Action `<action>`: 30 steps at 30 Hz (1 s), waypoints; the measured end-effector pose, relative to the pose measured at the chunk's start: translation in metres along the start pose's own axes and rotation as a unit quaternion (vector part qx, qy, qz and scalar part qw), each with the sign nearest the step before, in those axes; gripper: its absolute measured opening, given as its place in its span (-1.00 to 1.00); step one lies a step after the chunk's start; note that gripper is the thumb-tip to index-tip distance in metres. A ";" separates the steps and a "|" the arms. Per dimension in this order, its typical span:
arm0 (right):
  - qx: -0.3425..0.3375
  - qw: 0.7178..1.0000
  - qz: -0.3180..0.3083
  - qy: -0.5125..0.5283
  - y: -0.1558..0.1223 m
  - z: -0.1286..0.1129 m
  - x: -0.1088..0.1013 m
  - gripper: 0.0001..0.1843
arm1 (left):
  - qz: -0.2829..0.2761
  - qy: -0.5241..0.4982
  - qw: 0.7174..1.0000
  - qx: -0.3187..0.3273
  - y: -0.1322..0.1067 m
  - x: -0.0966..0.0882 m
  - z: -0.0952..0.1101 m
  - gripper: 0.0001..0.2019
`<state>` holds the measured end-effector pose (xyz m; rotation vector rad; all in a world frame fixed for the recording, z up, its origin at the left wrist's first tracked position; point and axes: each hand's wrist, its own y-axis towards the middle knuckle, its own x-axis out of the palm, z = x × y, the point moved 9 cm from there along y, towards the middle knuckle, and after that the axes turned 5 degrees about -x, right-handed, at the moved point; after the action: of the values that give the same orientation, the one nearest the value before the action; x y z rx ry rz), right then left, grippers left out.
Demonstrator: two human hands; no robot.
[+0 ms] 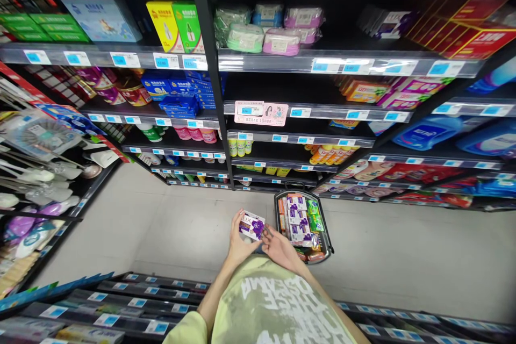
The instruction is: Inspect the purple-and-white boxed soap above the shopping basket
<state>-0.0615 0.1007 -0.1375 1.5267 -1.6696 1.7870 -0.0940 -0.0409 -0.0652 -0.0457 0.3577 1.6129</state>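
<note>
A small white and purple soap box (252,225) is held in front of my body, above the floor. My left hand (239,244) grips its left side, thumb along the lower edge. My right hand (278,247) has its fingertips closed on the box's right corner. Just right of my hands, a dark shopping basket (328,236) stands on the floor. Inside it are several similar white and purple boxes (297,219), green packs (314,216) and orange packs (282,214).
Shelves (342,59) with price tags rise ahead, carrying plastic soap cases (245,37), blue bottles (427,131) and red and yellow boxes (484,37). A rack of hanging utensils (40,177) stands at left. More shelving (133,301) lies close behind my body. Grey floor (185,231) runs between.
</note>
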 end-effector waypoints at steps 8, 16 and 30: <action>0.006 1.000 0.010 -0.016 0.006 0.003 -0.009 -0.62 | -0.108 -0.395 0.884 -0.225 -0.010 0.029 -0.041 -0.07; -0.020 0.995 -0.046 -0.092 0.000 0.005 0.010 -0.68 | -0.167 -0.531 0.744 -0.368 -0.024 0.047 -0.030 -0.08; -0.039 0.988 -0.065 -0.135 0.004 0.009 0.020 -0.68 | -0.171 -0.526 0.746 -0.371 -0.030 0.041 -0.040 -0.14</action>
<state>-0.0689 0.0829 -0.1257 1.8626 -1.6875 1.4868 -0.0758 -0.0107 -0.1189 0.1855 -1.1287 1.0892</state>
